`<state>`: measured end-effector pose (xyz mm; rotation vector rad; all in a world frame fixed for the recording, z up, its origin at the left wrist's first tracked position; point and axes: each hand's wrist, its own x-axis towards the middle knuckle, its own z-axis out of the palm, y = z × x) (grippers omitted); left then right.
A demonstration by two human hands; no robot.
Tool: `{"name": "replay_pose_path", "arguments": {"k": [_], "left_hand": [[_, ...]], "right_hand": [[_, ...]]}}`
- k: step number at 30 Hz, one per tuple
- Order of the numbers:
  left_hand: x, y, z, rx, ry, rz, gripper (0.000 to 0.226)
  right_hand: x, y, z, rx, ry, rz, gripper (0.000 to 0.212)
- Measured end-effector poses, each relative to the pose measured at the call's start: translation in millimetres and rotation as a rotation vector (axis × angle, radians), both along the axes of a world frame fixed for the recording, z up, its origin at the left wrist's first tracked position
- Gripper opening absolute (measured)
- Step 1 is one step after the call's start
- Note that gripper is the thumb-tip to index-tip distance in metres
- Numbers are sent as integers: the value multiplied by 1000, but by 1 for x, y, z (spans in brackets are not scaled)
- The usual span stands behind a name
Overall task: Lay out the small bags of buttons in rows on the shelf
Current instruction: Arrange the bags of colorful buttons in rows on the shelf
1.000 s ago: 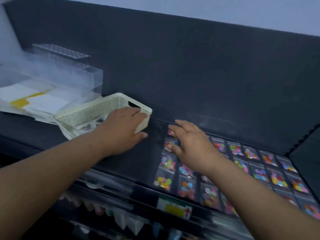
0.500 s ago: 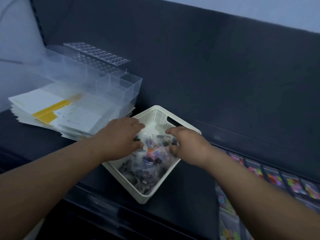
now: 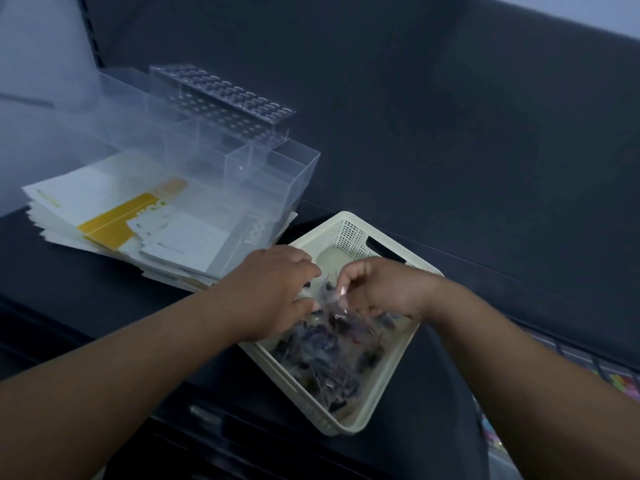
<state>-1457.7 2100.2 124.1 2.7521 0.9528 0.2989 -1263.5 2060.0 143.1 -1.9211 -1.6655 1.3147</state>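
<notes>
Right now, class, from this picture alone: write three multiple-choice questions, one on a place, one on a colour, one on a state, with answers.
1. Where is the basket relative to the stack of papers? A. left of it B. right of it C. on top of it
2. What colour is the stripe on the top paper? A. yellow B. red C. green
3. What is the right hand doing? A. lying flat and empty B. lifting the papers C. pinching a clear bag over the basket

1 B: the basket stands to the papers' right. 2 A: the stripe is yellow. 3 C: it grips the bag's edge.
</notes>
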Motion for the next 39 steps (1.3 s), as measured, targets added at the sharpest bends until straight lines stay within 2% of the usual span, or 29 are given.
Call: {"name": "replay_pose_path", "arguments": {"k": [2,5,7,10,12,16,19,21,24,26,28,30,32,35,37,39], "left_hand": [[0,1,0,-5,-17,-2,50],[0,2,-2,11,-32,-9,48],[0,2,-4,41,-20,-5,50],[-1,1,-5,113,-39,-37,49],[0,-1,-3,114,-20,-104,46],[5,1,-5,-58,-6,-110,45],[7,3,-9,-129,73,-135,50],[10,5,-14,-146,204,-209,51],[18,8,-20,-101,463,-226,50],[21,10,-21,-96,545,-206,50],[22,7,-19,-99,575,-167,54],[21,3,-13,-105,595,-121,57],[19,0,-9,-124,606,-95,56],[16,-2,-4,-138,566,-73,50],[14,-3,-3,-146,531,-51,47],[13,-4,-2,-140,503,-40,45]], "right_hand": [[1,1,3,-31,208,-69,21],[0,2,1,-87,287,-120,17],[1,4,-4,-50,112,-149,18],[2,8,-13,97,-460,22,20],[0,8,-17,80,-619,138,22],[-2,4,-20,5,-610,237,61],[-2,7,-27,76,-614,206,60],[-2,9,-33,123,-578,189,57],[3,12,-35,58,-587,218,74],[10,13,-32,37,-713,286,82],[14,13,-26,52,-824,324,79],[16,13,-23,68,-855,285,75],[15,10,-25,124,-834,228,70],[12,7,-26,209,-692,152,63],[8,7,-27,183,-650,194,58],[4,9,-30,135,-700,281,57]]}}
